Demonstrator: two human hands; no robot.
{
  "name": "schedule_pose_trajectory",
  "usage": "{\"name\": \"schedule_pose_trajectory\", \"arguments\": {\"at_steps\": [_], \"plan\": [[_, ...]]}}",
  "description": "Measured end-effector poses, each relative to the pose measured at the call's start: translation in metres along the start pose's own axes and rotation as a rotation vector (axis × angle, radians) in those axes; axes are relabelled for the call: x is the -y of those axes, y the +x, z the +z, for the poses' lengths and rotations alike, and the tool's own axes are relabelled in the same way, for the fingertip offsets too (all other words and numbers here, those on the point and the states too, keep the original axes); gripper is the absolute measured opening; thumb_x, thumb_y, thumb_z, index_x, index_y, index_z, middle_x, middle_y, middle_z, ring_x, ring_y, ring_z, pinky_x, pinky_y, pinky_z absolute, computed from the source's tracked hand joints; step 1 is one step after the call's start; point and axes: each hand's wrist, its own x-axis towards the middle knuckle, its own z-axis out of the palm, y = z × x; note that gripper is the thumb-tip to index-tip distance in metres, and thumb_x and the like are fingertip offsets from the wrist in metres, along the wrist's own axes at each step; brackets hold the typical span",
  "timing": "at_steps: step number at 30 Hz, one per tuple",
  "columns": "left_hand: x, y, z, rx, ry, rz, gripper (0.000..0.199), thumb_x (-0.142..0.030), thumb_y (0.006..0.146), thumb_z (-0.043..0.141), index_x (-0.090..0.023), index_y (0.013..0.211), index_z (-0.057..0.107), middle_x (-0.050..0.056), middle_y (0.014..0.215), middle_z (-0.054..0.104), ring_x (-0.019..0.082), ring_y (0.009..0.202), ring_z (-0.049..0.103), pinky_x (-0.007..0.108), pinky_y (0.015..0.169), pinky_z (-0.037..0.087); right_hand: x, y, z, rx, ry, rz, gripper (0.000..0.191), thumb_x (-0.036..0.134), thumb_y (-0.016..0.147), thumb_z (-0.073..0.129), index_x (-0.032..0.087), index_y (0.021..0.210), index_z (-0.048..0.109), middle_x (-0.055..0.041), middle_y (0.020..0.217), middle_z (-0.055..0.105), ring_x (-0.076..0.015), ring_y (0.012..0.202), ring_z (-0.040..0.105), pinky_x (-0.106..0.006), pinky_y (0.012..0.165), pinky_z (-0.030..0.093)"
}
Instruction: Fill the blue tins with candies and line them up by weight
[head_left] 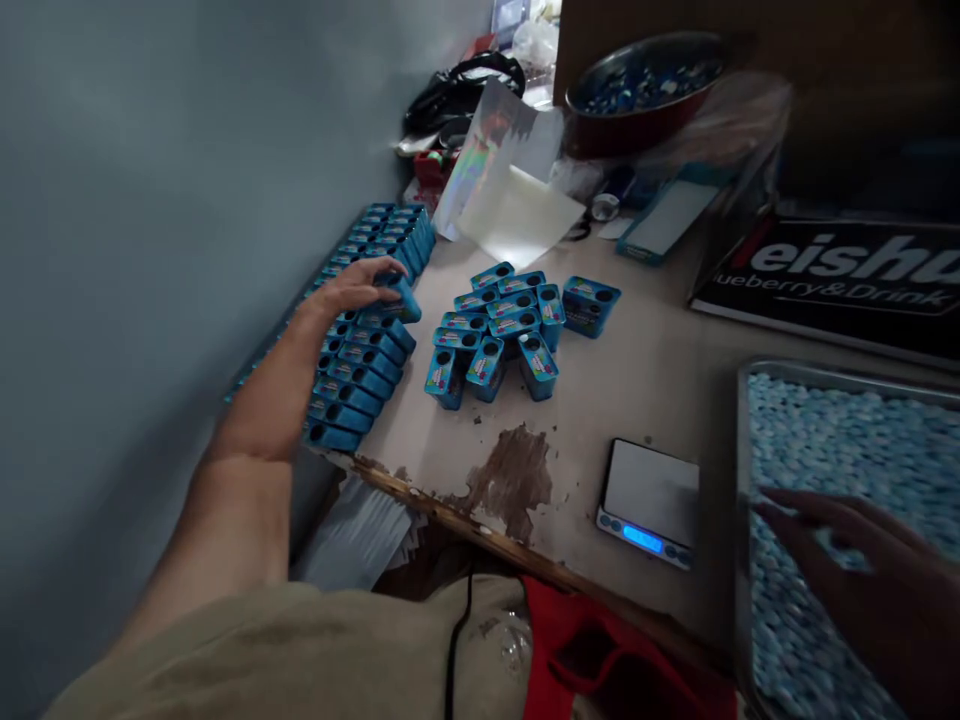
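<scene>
My left hand point(358, 284) is closed around a small blue box point(406, 302) at its right side, just above the rows of matching blue boxes point(352, 385) along the wall. More blue boxes point(514, 320) of the same kind, with dark round spots on top, stand in a loose cluster at the table's middle. At the right, my right hand point(862, 560) hovers over a metal tray point(744, 450) filled with small pale-blue pieces point(832, 425). Its thumb and a finger come together near the tray's left rim; anything between them is too dim to make out.
A digital scale point(651, 495) with a lit display lies left of the tray. Behind are a red pan point(637, 130) of blue pieces, clear plastic sheets point(517, 215), a black bag point(465, 95) and a black printed carton point(840, 285). The table's front edge point(465, 530) is worn.
</scene>
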Motion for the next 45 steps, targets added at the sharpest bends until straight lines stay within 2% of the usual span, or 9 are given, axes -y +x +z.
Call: {"name": "schedule_pose_trajectory", "arguments": {"at_steps": [5, 8, 16, 25, 29, 34, 37, 41, 45], "plan": [[0.021, -0.018, 0.026, 0.101, 0.08, -0.02, 0.033, -0.032, 0.102, 0.08, -0.016, 0.131, 0.081, 0.001, 0.124, 0.085, 0.021, 0.119, 0.074, 0.03, 0.114, 0.057, 0.091, 0.09, 0.043, 0.197, 0.17, -0.197, 0.027, 0.039, 0.112, 0.061, 0.039, 0.134, 0.077, -0.0106, 0.114, 0.083, -0.0323, 0.086, 0.082, -0.05, 0.074, 0.068], [0.017, -0.023, 0.036, 0.156, 0.289, -0.014, 0.043, -0.041, 0.11, 0.067, -0.017, 0.143, 0.079, 0.012, 0.148, 0.079, 0.032, 0.14, 0.072, 0.042, 0.125, 0.051, 0.13, 0.148, 0.07, 0.32, 0.056, -0.352, 0.046, 0.014, 0.11, 0.046, 0.024, 0.143, 0.076, -0.0153, 0.136, 0.078, -0.0298, 0.112, 0.081, -0.042, 0.091, 0.065], [-0.007, -0.089, 0.039, -0.043, 0.456, 0.205, 0.055, -0.04, 0.106, 0.074, -0.025, 0.159, 0.069, 0.018, 0.165, 0.066, 0.042, 0.155, 0.061, 0.065, 0.136, 0.041, 0.139, 0.229, 0.103, 0.633, -0.326, -0.62, 0.043, 0.006, 0.108, 0.058, 0.025, 0.138, 0.082, -0.0095, 0.125, 0.081, -0.0218, 0.099, 0.075, -0.029, 0.068, 0.038], [-0.026, -0.158, 0.084, -0.327, 0.092, 0.416, 0.029, -0.053, 0.102, 0.078, -0.038, 0.127, 0.085, 0.008, 0.145, 0.081, 0.044, 0.139, 0.074, 0.079, 0.132, 0.046, 0.119, 0.215, 0.095, 0.59, -0.215, -0.54, 0.026, 0.011, 0.11, 0.068, 0.022, 0.126, 0.086, -0.005, 0.119, 0.087, -0.0186, 0.092, 0.075, -0.028, 0.07, 0.036], [-0.087, -0.172, 0.122, -0.426, -0.068, 0.4, 0.017, -0.038, 0.105, 0.079, -0.036, 0.12, 0.086, 0.006, 0.126, 0.086, 0.035, 0.121, 0.082, 0.059, 0.123, 0.062, 0.111, 0.193, 0.077, 0.56, -0.168, -0.516, 0.026, 0.018, 0.116, 0.064, 0.023, 0.129, 0.086, -0.0047, 0.117, 0.089, -0.018, 0.094, 0.077, -0.027, 0.076, 0.04], [-0.191, -0.162, 0.205, -0.527, -0.349, 0.276, 0.076, -0.049, 0.088, 0.102, -0.024, 0.151, 0.068, 0.015, 0.143, 0.08, 0.035, 0.133, 0.079, 0.049, 0.117, 0.067, 0.105, 0.156, 0.055, 0.464, -0.179, -0.418, 0.029, 0.03, 0.12, 0.061, 0.025, 0.134, 0.087, -0.0077, 0.12, 0.089, -0.0213, 0.094, 0.078, -0.03, 0.072, 0.038], [-0.233, -0.143, 0.241, -0.55, -0.424, 0.292, 0.063, -0.046, 0.096, 0.095, -0.023, 0.149, 0.068, 0.016, 0.142, 0.081, 0.035, 0.131, 0.081, 0.048, 0.116, 0.067, 0.097, 0.134, 0.04, 0.387, -0.233, -0.393, 0.036, 0.032, 0.121, 0.055, 0.03, 0.136, 0.087, -0.0068, 0.111, 0.089, -0.023, 0.089, 0.078, -0.033, 0.072, 0.039], [-0.26, -0.127, 0.257, -0.527, -0.494, 0.245, 0.039, -0.036, 0.101, 0.088, -0.025, 0.137, 0.076, 0.013, 0.131, 0.085, 0.033, 0.12, 0.085, 0.047, 0.111, 0.07, 0.077, 0.107, 0.02, 0.319, -0.231, -0.404, 0.045, 0.03, 0.122, 0.045, 0.031, 0.137, 0.088, -0.0074, 0.11, 0.089, -0.0237, 0.089, 0.079, -0.035, 0.075, 0.047], [-0.271, -0.135, 0.25, -0.346, -0.56, 0.236, 0.045, -0.037, 0.095, 0.095, -0.025, 0.135, 0.079, 0.012, 0.13, 0.087, 0.033, 0.115, 0.087, 0.047, 0.107, 0.072, 0.041, 0.069, -0.005, 0.208, -0.114, -0.17, 0.039, 0.041, 0.121, 0.052, 0.03, 0.122, 0.09, -0.0091, 0.109, 0.088, -0.0252, 0.091, 0.081, -0.037, 0.082, 0.057]]}}
